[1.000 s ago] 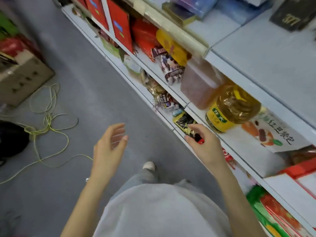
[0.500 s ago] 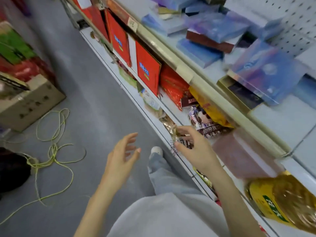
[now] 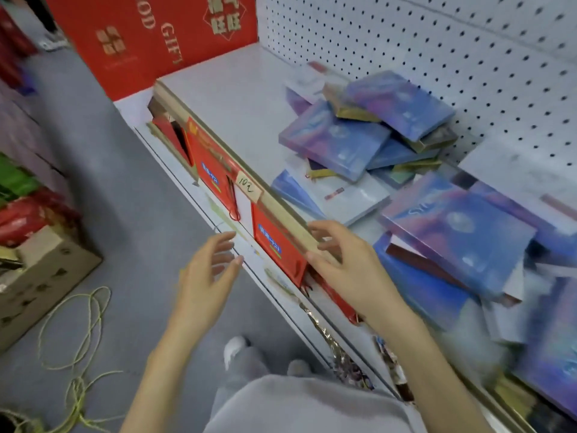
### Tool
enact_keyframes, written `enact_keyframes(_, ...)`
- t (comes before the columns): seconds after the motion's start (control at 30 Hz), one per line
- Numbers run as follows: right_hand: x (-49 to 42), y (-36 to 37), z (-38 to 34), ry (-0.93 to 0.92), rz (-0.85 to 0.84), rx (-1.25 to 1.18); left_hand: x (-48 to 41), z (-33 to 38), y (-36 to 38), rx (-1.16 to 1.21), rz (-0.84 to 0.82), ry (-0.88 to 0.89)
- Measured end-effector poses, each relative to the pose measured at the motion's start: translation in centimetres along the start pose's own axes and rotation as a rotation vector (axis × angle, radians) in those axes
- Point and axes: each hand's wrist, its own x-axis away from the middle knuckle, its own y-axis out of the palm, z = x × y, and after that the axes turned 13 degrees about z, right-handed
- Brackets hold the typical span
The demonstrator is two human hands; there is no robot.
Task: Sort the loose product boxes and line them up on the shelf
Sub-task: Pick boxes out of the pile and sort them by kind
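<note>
The right hand point(image 3: 352, 267) and the left hand point(image 3: 206, 273) have come up to the front edge of the top shelf point(image 3: 237, 98), both with fingers spread, holding nothing. The blue-purple product boxes point(image 3: 337, 142) lie jumbled on this shelf.

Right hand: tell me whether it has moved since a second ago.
Yes. The right hand has risen from a packet lower down the rack to the top shelf's front rail, beside the loose blue boxes.

Both arms reach forward, left hand point(image 3: 204, 270) and right hand point(image 3: 349, 267) empty, fingers loosely spread.
</note>
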Motion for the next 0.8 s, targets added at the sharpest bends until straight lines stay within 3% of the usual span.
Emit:
enact_keyframes(0.2,-8.1,1.7,-1.2,0.093,0.27,-0.052,-12.8,0.5,3.6,0.101,-0.163,0.087)
enact_keyframes(0.43,-14.8,3.3,-2.7,0.299,0.789,-0.141,-26.5,3.3,6.2,0.057,-0.473,0.32)
enact_keyframes(0.67,-16.5,1.6,-2.1,0.464,1.134,-0.12,-31.7,6.9,11.9,0.138,-0.614,0.401)
enact_keyframes(0.8,-18.2,-0.2,-0.8,0.669,1.324,-0.403,-32.3,8.4,15.2,0.143,-0.661,0.531)
